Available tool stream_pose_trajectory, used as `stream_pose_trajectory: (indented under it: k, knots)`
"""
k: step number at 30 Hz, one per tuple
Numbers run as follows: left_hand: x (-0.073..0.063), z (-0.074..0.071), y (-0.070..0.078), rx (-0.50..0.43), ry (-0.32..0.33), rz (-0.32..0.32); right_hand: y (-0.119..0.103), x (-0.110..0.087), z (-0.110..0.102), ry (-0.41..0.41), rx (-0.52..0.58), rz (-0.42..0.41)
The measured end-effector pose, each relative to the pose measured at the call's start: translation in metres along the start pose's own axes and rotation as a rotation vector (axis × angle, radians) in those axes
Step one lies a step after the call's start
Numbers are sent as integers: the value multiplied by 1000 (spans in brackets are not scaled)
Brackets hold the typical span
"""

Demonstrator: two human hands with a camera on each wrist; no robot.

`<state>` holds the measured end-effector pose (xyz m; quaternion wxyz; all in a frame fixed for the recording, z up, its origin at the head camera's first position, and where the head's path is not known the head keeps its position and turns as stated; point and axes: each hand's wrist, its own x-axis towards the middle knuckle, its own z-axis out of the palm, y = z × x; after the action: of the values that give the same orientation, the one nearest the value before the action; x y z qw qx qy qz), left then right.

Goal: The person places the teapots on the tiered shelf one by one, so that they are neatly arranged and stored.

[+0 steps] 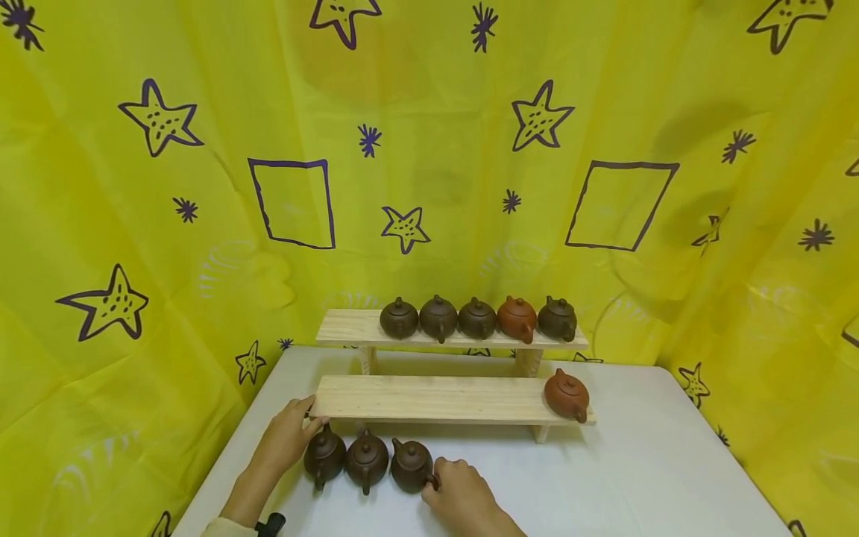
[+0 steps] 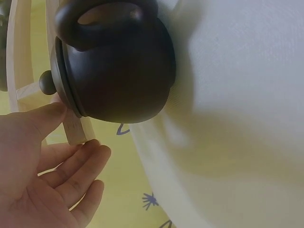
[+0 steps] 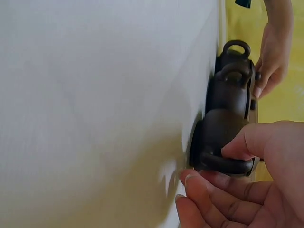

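Toward the white tabletop's point(image 1: 644, 477) left edge, the right hand point(image 1: 463, 492) pinches a dark teapot point(image 1: 411, 464); the left hand point(image 1: 280, 438), grip loose, touches a wooden shelf point(image 1: 429, 399).

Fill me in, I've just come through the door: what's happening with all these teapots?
A person's right hand pinches the handle of the rightmost dark teapot in a row of three before the lower shelf. Their left hand has its thumb and fingers about that shelf's left end. At its right end sits one reddish teapot. The upper shelf holds five more: four dark, and one reddish second from the right.
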<state>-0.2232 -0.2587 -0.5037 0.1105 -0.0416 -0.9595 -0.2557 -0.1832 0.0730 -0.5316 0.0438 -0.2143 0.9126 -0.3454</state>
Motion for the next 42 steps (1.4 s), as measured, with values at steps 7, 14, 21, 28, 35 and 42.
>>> stream_pose_trajectory:
  k: [7,14,21,28,35,42]
  knots:
    - [0,-2,1,1,3,5,3,3,-5,-42,-46,-38]
    - [1,-2,1,-3,-3,3,3,6,1,23,-190,-127]
    - [0,-1,0,-1,2,6,5,4,3,54,-255,-142]
    - [0,0,0,-2,1,7,8,-1,0,30,-225,-128]
    - [-1,1,-2,2,6,10,16,-8,-7,-22,-149,-101]
    - [0,1,-2,-2,6,9,24,-16,-15,-36,-117,-133]
